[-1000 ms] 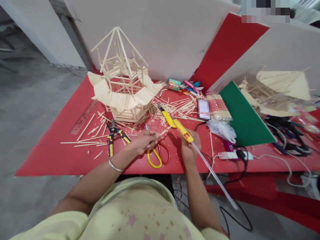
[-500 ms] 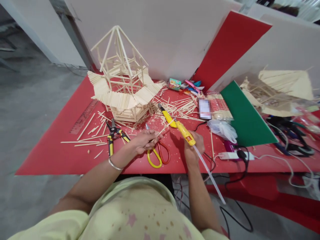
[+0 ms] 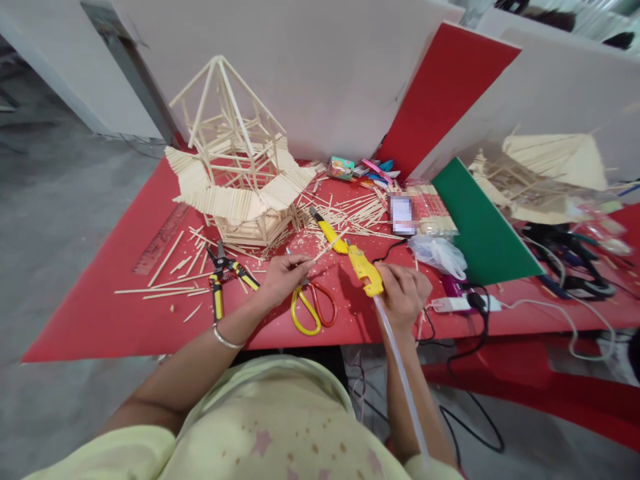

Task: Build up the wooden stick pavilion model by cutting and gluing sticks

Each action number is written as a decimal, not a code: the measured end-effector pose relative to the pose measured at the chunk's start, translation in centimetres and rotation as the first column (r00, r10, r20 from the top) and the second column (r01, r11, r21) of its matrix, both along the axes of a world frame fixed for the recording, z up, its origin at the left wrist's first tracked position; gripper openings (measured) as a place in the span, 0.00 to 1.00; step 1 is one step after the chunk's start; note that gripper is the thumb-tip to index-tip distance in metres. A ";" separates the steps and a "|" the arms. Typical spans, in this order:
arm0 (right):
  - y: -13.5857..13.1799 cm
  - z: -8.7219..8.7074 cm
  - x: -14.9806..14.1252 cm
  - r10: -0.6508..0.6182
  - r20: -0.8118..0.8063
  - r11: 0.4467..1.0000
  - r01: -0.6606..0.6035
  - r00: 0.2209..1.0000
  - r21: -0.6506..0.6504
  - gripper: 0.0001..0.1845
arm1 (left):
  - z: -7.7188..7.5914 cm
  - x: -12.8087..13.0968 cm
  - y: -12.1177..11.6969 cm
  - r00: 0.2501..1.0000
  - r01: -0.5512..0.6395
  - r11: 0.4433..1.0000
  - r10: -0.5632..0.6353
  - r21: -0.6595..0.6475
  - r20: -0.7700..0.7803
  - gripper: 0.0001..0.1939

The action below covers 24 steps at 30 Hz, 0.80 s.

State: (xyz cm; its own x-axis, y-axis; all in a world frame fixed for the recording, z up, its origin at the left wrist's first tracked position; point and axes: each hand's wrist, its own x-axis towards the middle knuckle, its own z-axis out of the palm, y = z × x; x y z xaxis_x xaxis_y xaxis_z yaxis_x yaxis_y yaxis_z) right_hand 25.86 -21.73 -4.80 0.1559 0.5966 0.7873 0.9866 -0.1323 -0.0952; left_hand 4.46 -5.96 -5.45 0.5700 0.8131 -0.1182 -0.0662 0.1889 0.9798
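One stick (image 3: 330,246) in left hand (image 3: 285,279); bag (image 3: 437,257) contents unclear.

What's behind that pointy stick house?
A pale board stands behind the stick house; you can see it through the open top frame. The wide lower roof and the walls below cover whatever is right behind them, so I can't tell what's there.

On the table (image 3: 100,293), the stick model (image 3: 235,207) stands behind my left hand (image 3: 287,279), snips (image 3: 221,265) left of it; scissor handles (image 3: 315,309) sit towards my right hand (image 3: 406,293), knife (image 3: 327,235) beyond, loose sticks (image 3: 367,212) behind that.
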 end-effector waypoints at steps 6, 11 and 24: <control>0.4 1.7 -0.6 -0.065 0.215 0.995 0.079 0.974 -0.056 0.18 | -0.3 -0.4 -0.1 0.994 0.064 0.886 -0.017 0.459 -0.107 0.12; 0.7 2.2 -0.4 -0.065 0.335 0.996 0.083 0.940 -0.038 0.18 | -0.8 -0.5 0.1 0.991 0.085 0.742 0.006 0.665 -0.134 0.11; -0.2 1.7 -0.5 -0.075 0.318 0.997 0.074 0.945 0.014 0.15 | -1.3 -0.7 0.1 0.974 0.148 0.558 0.060 0.816 -0.217 0.12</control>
